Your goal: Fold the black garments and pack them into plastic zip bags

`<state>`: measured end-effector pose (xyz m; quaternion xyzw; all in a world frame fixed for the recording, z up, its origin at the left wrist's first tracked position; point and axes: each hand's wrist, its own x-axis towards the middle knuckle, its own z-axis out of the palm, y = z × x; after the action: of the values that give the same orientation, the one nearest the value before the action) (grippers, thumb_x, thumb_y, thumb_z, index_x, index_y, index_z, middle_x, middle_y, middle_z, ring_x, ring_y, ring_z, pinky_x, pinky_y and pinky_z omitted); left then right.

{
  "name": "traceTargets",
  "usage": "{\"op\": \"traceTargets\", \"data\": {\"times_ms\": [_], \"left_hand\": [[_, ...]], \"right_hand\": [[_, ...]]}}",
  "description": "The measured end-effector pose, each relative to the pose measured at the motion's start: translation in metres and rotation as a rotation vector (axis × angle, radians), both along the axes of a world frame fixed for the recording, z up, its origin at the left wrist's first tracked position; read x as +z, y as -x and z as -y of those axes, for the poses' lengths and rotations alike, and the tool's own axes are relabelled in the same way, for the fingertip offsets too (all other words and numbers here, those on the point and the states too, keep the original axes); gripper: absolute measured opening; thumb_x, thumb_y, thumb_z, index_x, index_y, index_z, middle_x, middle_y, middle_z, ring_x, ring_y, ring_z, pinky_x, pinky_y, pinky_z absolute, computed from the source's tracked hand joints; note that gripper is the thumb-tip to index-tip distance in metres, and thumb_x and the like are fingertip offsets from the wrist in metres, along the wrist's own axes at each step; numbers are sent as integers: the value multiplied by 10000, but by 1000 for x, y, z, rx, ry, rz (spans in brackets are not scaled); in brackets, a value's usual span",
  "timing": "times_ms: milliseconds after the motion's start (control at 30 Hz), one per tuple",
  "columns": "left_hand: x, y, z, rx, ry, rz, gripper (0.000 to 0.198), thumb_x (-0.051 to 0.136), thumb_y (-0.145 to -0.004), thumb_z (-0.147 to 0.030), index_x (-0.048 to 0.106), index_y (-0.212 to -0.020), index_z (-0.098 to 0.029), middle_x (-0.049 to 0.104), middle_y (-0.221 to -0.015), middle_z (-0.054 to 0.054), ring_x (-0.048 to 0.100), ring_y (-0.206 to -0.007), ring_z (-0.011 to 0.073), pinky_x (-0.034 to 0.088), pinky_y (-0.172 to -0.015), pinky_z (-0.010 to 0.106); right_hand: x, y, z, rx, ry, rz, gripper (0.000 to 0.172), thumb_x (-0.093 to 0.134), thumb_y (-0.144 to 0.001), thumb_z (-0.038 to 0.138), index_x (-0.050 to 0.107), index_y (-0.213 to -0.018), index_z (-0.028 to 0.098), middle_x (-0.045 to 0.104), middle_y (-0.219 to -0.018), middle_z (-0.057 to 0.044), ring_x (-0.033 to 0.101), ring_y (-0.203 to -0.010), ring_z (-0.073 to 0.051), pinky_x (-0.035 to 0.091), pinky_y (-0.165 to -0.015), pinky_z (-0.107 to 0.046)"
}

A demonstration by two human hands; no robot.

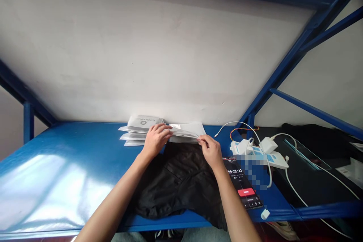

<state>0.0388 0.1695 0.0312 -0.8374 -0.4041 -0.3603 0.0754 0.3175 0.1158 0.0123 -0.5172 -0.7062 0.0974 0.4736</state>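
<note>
My right hand (211,150) pinches the near right corner of a translucent white plastic bag (193,128), fingers closed on its edge. At the same bag's left end is my left hand (157,138), its fingers bent together over the opening edge. A small printed label (175,126) shows on the bag. Left of it stands a stack of white packaged bags (134,136), the top one with dark lettering and a round logo. A crumpled black garment (181,181) lies in front of the bag, under my forearms, and hangs over the table's front edge.
The blue table (93,159) meets a white wall (159,56) at the back. On the right are a phone with a running timer (241,181), a power strip (279,160) with chargers and loose white cables (300,193). Blue metal bars (283,64) frame the space.
</note>
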Motion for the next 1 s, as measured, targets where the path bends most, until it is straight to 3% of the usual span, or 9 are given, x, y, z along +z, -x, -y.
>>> {"op": "traceTargets", "data": {"times_ms": [133,267,400,467,567,633,700,833,1000], "left_hand": [[10,21,-7,69,-30,51,213,584,-1022,-375,756,-977,-258,761,-1210,36,614,-1194,267,464,-1007,424],[11,22,-9,-13,4,109,201,575,-1025,-375,712,-971,-238,759,-1146,53,637,-1137,254,496,-980,401],[2,11,-6,-138,131,178,185,534,-1045,-367,653,-1024,-227,738,-1116,56,677,-1057,213,527,-947,356],[-2,6,-3,-161,170,181,185,535,-1045,-387,644,-1038,-239,732,-1127,48,684,-1060,206,526,-954,345],[-5,1,0,-176,190,169,192,531,-1046,-401,646,-1051,-248,735,-1113,42,695,-1053,199,530,-948,325],[-6,0,1,-186,188,157,197,529,-1048,-398,650,-1055,-243,737,-1098,44,700,-1048,196,532,-942,314],[-7,-1,2,-195,194,137,203,527,-1050,-395,656,-1055,-238,740,-1102,46,704,-1053,196,532,-944,307],[-9,-4,4,-207,254,56,232,482,-1068,-373,673,-1085,-243,744,-1128,46,735,-990,182,554,-882,273],[-11,-11,11,-286,312,-27,278,431,-1083,-353,678,-1151,-244,704,-1251,65,734,-1030,191,575,-900,293]], "right_hand": [[-3,-12,-3,-140,-28,-74,227,442,-1033,286,640,-932,243,782,-909,-69,774,-866,-232,598,-780,-321],[-7,-15,-7,-226,-63,-95,190,493,-1020,325,644,-935,247,781,-861,-54,773,-812,-234,597,-733,-318],[-3,-15,-7,-294,-176,-87,231,490,-1003,302,646,-1151,219,751,-1132,-130,726,-1055,-271,583,-914,-428],[1,-11,-3,-262,-295,-28,252,501,-986,245,654,-1183,219,727,-1184,-139,683,-1135,-280,545,-997,-477],[7,-1,5,-45,-380,112,264,529,-964,161,692,-1153,246,748,-1069,-96,699,-1055,-257,561,-975,-449],[9,6,8,74,-325,171,306,517,-970,138,702,-1178,265,755,-1091,-73,706,-1061,-237,566,-986,-422],[8,11,9,79,-250,200,343,488,-992,147,706,-1222,278,756,-1165,-59,704,-1114,-227,557,-1024,-406],[3,13,5,-87,-91,235,376,454,-1030,229,687,-1318,288,730,-1292,-57,716,-1144,-242,590,-972,-380],[-1,19,6,-216,191,415,466,596,-974,355,584,-1440,332,593,-1493,-70,769,-930,-252,635,-749,-364]]}}
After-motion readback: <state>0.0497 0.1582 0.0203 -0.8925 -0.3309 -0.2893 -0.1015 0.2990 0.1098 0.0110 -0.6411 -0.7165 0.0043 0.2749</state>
